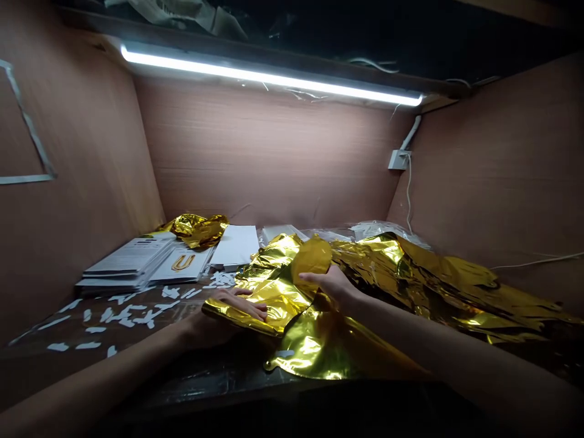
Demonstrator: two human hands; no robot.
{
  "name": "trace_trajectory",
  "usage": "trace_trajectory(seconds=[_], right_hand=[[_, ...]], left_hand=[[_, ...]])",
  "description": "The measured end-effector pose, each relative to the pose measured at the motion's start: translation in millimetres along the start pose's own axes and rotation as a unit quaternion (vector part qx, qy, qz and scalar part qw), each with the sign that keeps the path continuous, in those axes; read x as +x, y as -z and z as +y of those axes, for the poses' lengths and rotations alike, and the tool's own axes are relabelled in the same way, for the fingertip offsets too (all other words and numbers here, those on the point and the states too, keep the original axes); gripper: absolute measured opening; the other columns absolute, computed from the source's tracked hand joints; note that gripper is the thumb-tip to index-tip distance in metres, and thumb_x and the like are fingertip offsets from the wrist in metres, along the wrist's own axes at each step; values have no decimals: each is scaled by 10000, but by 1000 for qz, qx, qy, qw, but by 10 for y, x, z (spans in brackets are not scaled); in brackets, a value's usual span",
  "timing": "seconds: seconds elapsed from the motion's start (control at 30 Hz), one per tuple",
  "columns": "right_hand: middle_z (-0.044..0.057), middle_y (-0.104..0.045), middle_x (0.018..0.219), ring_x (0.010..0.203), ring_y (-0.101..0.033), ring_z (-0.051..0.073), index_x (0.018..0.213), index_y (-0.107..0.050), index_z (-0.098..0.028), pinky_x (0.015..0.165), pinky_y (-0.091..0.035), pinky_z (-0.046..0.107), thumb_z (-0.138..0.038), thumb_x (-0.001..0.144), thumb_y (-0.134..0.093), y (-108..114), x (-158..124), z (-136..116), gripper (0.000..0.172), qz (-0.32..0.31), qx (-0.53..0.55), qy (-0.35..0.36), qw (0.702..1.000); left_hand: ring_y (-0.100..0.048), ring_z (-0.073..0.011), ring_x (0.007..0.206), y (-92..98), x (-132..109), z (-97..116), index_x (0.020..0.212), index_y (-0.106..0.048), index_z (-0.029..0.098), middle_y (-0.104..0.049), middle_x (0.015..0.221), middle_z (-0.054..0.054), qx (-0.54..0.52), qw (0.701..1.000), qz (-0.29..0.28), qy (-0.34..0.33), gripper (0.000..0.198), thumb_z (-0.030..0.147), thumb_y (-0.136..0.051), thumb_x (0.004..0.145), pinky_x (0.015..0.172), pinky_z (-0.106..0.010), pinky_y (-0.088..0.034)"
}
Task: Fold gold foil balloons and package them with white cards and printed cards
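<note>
A flat, uninflated gold foil balloon (314, 347) is spread and partly folded at the middle of the table. My left hand (239, 302) lies on it with fingers stretched out, and a folded strip of foil crosses the back of the hand. Farther right, my right hand (335, 283) pinches a raised, rounded part of the foil between thumb and fingers; its fingertips are hidden behind the foil. Close beside my right forearm lies a large pile of flat gold foil balloons (438, 280).
Stacked printed cards (132, 255) stand at the left, beside a card with a gold U shape (182, 263) and a white box (235, 243). Crumpled gold foil (196, 228) lies behind. White scraps (123, 316) litter the left side. Clear plastic bags (383, 230) lie at the back.
</note>
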State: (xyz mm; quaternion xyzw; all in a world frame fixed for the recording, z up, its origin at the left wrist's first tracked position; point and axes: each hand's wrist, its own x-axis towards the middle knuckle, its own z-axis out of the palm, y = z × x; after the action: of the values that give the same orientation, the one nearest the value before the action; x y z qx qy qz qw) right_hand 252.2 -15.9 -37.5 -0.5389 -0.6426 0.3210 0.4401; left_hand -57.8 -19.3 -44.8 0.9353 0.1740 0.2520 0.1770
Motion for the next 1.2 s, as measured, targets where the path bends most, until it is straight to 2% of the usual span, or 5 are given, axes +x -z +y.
trace_trajectory(seconds=[0.23, 0.4, 0.7, 1.03, 1.2], right_hand=[[98, -739, 866, 748, -702, 201, 945, -668, -134, 667, -612, 316, -212, 730, -754, 194, 221, -77, 243, 88, 146, -138, 976], [118, -760, 910, 712, -719, 249, 1026, -682, -145, 593, -618, 374, -326, 723, -806, 83, 19, -71, 374, 31, 168, -167, 971], [89, -764, 876, 763, -698, 216, 877, -742, -134, 650, -557, 296, -286, 755, -759, 275, 84, -393, 195, 34, 20, 13, 999], [145, -711, 1001, 898, -679, 294, 1198, -583, -154, 758, -522, 378, -537, 836, -707, 561, 0, -248, 541, 164, -280, 32, 945], [96, -724, 741, 566, -682, 222, 1046, -571, -171, 495, -479, 280, -541, 895, -653, 386, -488, -454, 408, -169, 15, -178, 969]], left_hand=[[-743, -277, 1101, 3, -4, 23, 1058, -825, 307, -793, 1096, -26, -45, 999, 8, 19, 192, 366, -726, 904, 1197, -452, -373], [-738, -220, 1119, -19, 5, -19, 1117, -797, 345, -775, 1155, 28, 3, 999, -35, -22, 254, 249, -633, 949, 1212, -388, -345], [-724, -238, 1148, -34, 4, -34, 1118, -795, 307, -775, 1167, 17, -6, 1000, -24, -10, 237, 243, -687, 916, 1178, -399, -371], [-772, -264, 970, -29, -31, -43, 1036, -813, 292, -807, 1085, 2, 32, 997, 26, 69, 220, 332, -626, 927, 1040, -406, -534], [-735, -321, 1008, 21, -44, 35, 1052, -782, 228, -801, 1099, -57, 38, 959, 119, 254, 403, 553, -644, 858, 930, -425, -598]])
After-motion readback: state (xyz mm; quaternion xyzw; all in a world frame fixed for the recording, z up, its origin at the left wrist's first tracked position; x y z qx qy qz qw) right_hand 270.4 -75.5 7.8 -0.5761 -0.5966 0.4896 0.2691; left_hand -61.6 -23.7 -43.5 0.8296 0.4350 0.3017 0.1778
